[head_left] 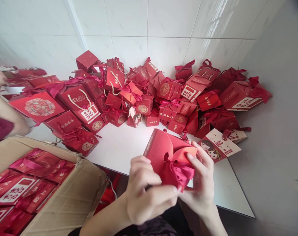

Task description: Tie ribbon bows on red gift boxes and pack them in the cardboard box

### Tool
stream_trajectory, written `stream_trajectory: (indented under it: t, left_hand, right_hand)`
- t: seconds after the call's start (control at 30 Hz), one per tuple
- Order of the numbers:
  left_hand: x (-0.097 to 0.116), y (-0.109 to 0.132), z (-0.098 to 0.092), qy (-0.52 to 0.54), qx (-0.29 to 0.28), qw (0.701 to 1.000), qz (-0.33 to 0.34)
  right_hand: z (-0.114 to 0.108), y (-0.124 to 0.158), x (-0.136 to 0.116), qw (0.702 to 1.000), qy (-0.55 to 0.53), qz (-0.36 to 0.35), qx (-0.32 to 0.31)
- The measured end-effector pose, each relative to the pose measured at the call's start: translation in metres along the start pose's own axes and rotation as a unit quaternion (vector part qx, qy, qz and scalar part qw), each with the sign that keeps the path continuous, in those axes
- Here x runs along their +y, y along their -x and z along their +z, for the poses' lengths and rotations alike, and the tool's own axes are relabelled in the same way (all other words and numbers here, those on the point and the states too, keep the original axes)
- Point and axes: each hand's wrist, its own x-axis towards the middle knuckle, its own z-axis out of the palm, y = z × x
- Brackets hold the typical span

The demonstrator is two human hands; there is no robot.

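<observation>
A red gift box (161, 147) with petal-shaped top flaps is held above the front edge of the table. Dark pink ribbon (180, 172) is gathered in a bow at its top. My right hand (200, 177) grips the box's right side, fingers on an orange-lit flap and thumb low by the ribbon. From the left, my left hand (149, 191) is closed, its thumb and index finger pinching the ribbon's end near the right thumb. The underside of the box is hidden.
Many red gift boxes (170, 88) are heaped along the tiled wall on the white table (114, 144). A cardboard carton (72, 193) at lower left holds more red boxes. A grey partition (274, 131) stands at right. Another person's arm (6, 108) is at far left.
</observation>
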Motion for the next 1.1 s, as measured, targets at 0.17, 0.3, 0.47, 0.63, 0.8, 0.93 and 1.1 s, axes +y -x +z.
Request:
stream_trajectory:
  t: [0.17,0.3,0.47,0.63,0.8,0.93,1.1]
  left_hand:
    - [-0.042,-0.002,-0.005,0.101,0.017,0.943,-0.315]
    - [-0.066,-0.009,-0.018,0.289,-0.231,0.807,-0.46]
    - [-0.081,-0.02,-0.028,0.243,-0.311,0.756,-0.523]
    - [-0.1,-0.03,-0.053,0.304,-0.226,0.631,-0.677]
    - [-0.106,-0.035,-0.088,0.398,-0.087,0.503,-0.763]
    - [-0.099,-0.036,-0.106,0.408,-0.046,0.479,-0.776]
    - [-0.091,-0.033,-0.122,0.375,-0.027,0.492,-0.785]
  right_hand:
    - [0.0,-0.004,0.01,0.994,-0.035,0.068,-0.079]
    - [0.007,-0.02,0.021,0.952,-0.117,0.231,-0.164]
    - [0.026,-0.055,0.024,0.879,-0.207,0.339,-0.264]
    - [0.048,-0.061,0.031,0.805,-0.363,0.369,-0.291]
    - [0.075,-0.029,0.05,0.821,-0.359,0.396,-0.201]
    - [0.096,0.009,0.065,0.856,-0.231,0.375,-0.27]
    - [0.121,0.046,0.083,0.875,-0.036,0.293,-0.384]
